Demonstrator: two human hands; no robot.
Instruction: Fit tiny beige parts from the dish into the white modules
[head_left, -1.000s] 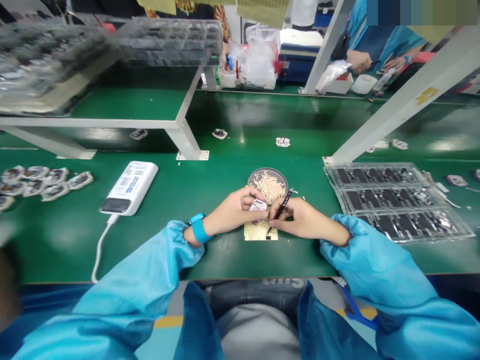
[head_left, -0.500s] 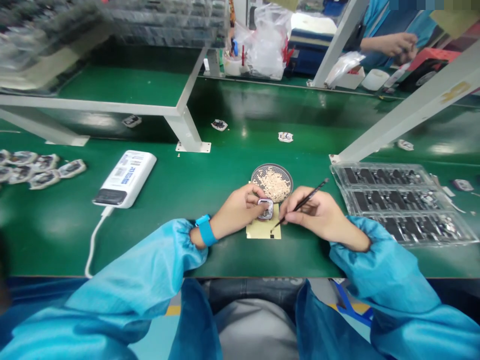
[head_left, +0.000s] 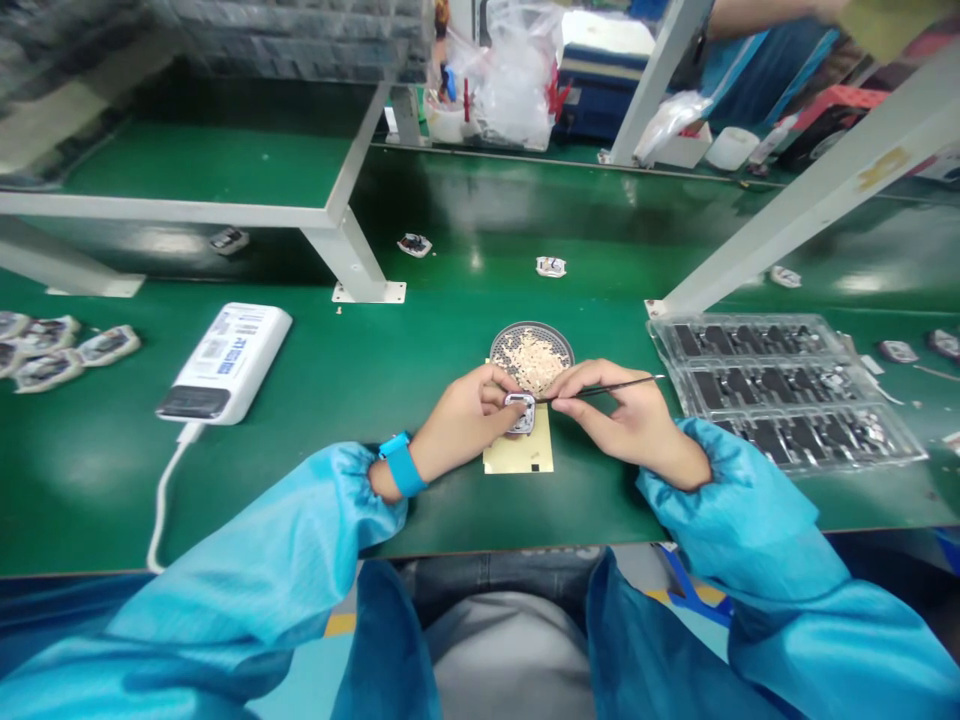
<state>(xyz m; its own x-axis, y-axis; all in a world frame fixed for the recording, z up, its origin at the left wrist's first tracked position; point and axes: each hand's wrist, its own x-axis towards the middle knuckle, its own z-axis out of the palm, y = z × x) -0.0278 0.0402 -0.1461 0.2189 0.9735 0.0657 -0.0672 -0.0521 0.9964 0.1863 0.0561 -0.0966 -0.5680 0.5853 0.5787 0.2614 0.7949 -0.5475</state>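
Note:
My left hand (head_left: 474, 412) grips a small squarish watch case (head_left: 520, 414) with its open inside facing up. In my right hand (head_left: 616, 412) is a thin dark pair of tweezers or similar slim tool (head_left: 600, 388), held nearly level, its tip at the upper right edge of the case. Beneath the case lies a yellow sticky sheet (head_left: 517, 456) bearing a small black square (head_left: 535, 467). Just behind both hands stands a round dish (head_left: 498, 345) filled with tiny beige pieces (head_left: 535, 358).
A white power bank (head_left: 234, 350) with a cable (head_left: 166, 490) lies to the left, beside several wrapped parts (head_left: 49, 365). Clear trays of black parts (head_left: 757, 385) sit on the right. White shelf legs (head_left: 360, 265) rise from the green bench; a co-worker's arm (head_left: 772, 15) shows beyond.
The slim tool has risen from the black mark on the yellow sheet to the watch case's edge and now lies flatter. My left hand still holds the case. The whole view has shifted slightly.

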